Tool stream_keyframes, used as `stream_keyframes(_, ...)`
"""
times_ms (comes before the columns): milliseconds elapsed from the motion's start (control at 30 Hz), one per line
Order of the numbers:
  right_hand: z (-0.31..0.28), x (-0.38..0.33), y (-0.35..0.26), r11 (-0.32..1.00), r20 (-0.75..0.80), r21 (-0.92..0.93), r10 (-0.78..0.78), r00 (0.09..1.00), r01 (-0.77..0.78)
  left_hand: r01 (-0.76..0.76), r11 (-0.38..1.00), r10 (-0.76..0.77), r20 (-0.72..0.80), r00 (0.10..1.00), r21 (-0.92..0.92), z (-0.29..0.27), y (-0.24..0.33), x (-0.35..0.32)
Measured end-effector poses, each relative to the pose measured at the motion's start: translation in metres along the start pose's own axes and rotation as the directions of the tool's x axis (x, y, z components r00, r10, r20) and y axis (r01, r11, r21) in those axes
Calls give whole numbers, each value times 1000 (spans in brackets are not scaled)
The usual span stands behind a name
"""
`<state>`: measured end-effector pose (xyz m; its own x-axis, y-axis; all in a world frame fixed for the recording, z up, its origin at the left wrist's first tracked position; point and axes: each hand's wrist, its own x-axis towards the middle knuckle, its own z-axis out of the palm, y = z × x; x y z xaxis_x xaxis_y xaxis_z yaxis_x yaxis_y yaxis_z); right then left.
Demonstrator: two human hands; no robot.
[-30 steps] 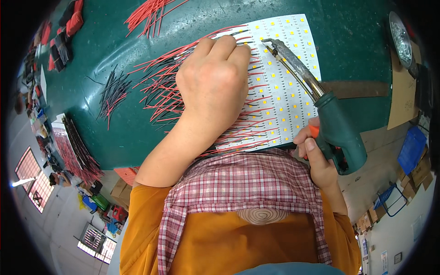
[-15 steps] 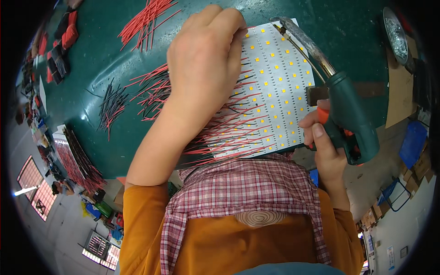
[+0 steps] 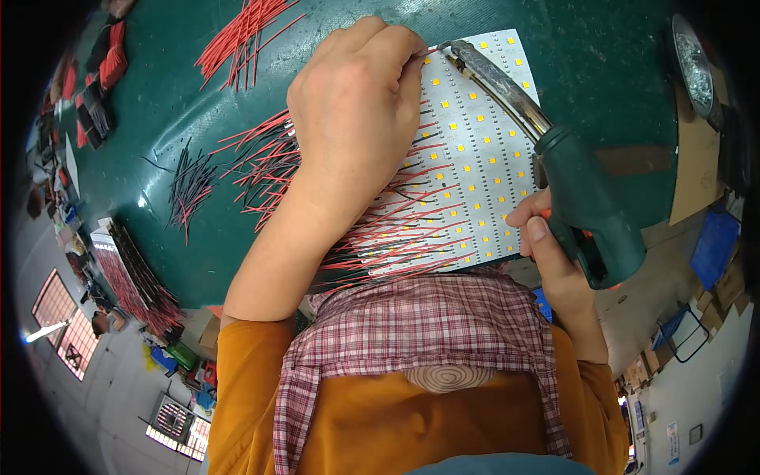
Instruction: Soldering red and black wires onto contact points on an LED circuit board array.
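Note:
A white circuit board (image 3: 497,131) dotted with yellow LEDs lies on the green table in front of me. Many red and black wires (image 3: 412,226) stick out of its left part. My left hand (image 3: 352,111) arches over those wires, its fingers pinched at the board's far left corner on a red wire (image 3: 432,51), whose end shows just past the fingertips. My right hand (image 3: 558,249) grips the handle of a dark green soldering gun (image 3: 598,210). The gun's tip reaches over the board and meets the wire end by my left fingertips.
Loose red wires (image 3: 241,36) lie at the far left, with a small pile of black wires (image 3: 191,182) nearer. Another wired board (image 3: 131,269) sits at the table's left edge. A round metal dish (image 3: 691,63) stands far right, beside cardboard (image 3: 697,158).
The soldering gun has moved left and its tip has come to the wire at my left fingertips. My right hand has shifted slightly left with it; my left hand stays nearly in place.

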<state>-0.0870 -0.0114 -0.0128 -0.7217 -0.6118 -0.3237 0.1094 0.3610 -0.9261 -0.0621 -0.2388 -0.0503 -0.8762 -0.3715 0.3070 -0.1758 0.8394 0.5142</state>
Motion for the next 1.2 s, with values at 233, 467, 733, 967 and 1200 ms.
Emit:
stream_keyframes(233,0,-2,-1,999,37,36,30,999,-31,-27,998,27,-6,1000,49,2,1,-1)
stream_keyframes(467,1,-6,0,962,-91,270,52,994,-26,-51,995,51,6,999,85,4,-6,0)
stream_keyframes(733,7,-9,17,954,-205,286,-31,978,90,-95,992,100,-49,994,84,1,-14,-5)
stream_keyframes(967,-10,-18,39,952,-230,287,-43,972,110,124,857,-147,6,989,500,-135,-108,-68)
stream_keyframes(1200,-2,-17,38,953,-201,277,-64,978,119,38,698,-160,104,982,715,-131,-165,-116)
